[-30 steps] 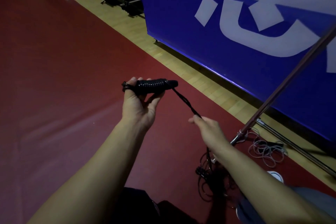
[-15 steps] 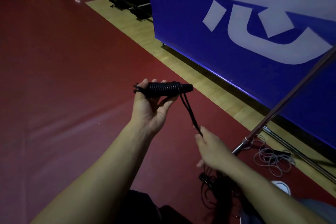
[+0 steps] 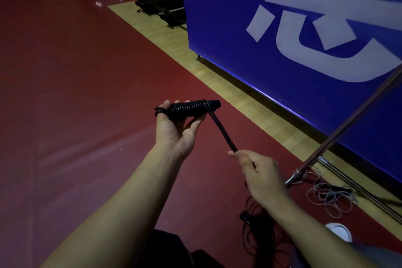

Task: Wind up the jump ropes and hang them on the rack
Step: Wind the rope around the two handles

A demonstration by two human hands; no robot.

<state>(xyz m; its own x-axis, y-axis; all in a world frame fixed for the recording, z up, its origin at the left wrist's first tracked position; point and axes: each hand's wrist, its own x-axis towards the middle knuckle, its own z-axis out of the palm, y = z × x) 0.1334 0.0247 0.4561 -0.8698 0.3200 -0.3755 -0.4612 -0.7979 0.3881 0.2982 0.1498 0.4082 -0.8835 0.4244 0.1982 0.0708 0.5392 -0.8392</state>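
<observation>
1. While the left hand [image 3: 176, 135] grips the handles [image 3: 191, 107] level out front, fingers curled round the bundle, the coils sit neat along it, so each turn has something firm to lie on.
2. The right hand [image 3: 258, 178] pinches the rope [image 3: 221, 132] and draws it taut, slanting down from the handles; I judge the tension keeps the wraps tight.
3. Slack trails under the right wrist into a dark tangle [image 3: 261, 230] on the floor [image 3: 76, 93], so winding isn't done.
4. A pale loose rope [image 3: 328, 198] lies near the foot of a slanted pole [image 3: 339, 137], likely the rack, though I can't tell.
5. Room: wide red floor lies to the left, while the blue board [image 3: 239, 39] and pole crowd the right.
6. Nothing hangs on that pole where it shows.
</observation>
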